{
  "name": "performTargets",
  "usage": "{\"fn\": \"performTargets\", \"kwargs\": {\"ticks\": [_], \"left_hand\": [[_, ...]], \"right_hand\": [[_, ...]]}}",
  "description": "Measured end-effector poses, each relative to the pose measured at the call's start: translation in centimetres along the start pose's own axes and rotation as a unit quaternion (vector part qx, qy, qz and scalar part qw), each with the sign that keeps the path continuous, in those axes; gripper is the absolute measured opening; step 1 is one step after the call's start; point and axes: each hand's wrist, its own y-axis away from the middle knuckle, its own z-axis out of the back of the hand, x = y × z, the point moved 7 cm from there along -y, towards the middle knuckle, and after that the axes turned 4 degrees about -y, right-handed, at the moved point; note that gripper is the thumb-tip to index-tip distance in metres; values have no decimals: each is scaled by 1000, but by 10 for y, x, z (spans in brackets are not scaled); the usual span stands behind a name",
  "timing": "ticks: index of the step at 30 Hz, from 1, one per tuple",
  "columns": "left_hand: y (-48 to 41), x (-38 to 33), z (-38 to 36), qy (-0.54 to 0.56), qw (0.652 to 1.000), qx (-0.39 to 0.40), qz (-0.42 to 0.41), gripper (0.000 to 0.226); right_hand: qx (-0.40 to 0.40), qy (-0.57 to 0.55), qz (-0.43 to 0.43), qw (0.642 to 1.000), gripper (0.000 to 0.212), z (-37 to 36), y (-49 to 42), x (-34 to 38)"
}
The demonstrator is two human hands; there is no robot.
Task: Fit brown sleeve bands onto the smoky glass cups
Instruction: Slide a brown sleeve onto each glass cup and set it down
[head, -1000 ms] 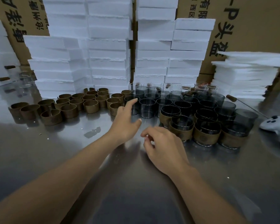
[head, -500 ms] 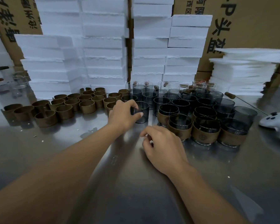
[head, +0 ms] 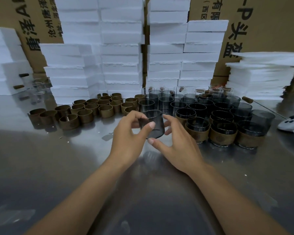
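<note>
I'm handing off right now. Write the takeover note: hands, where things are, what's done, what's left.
Left hand holds a bare cup above the table. Right hand is curved around its right side; grip unclear.
Loose bands stand at left; bare cups in the middle.
Done: several banded cups at front right.
Left: band the held cup, then the other bare ones.

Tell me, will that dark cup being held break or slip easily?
Probably fragile: the smoky glass cup looks thin-walled. Likely slippery, being smooth and shiny, though the left hand pinches it. Laid sideways, its round wall might roll.
</note>
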Motion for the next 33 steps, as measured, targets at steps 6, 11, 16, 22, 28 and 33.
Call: {"fn": "performTargets", "kwargs": {"ticks": [6, 11, 16, 22, 28, 33], "left_hand": [[5, -6, -1, 53, 998, 19, -22, 20], [9, -7, -1, -1, 999, 1, -50, 30], [17, -25, -5, -52, 988, 28, -144, 37], [19, -26, -12, -79, 982, 67, -156, 45], [16, -21, -9, -53, 989, 53, -128, 47], [13, -11, -9, -19, 993, 58, -97, 41]], "right_hand": [[-26, -183, -41, 982, 63, -12, -1, 4], [-47, -194, -68, 978, 62, -10, -2, -2], [-70, -141, -98, 983, 73, -6, -2, -10], [-90, -140, -104, 981, 76, -2, 0, -11], [-100, -124, -83, 984, 89, 1, 3, -3], [-120, -140, -85, 979, 70, 4, 4, -2]]}}
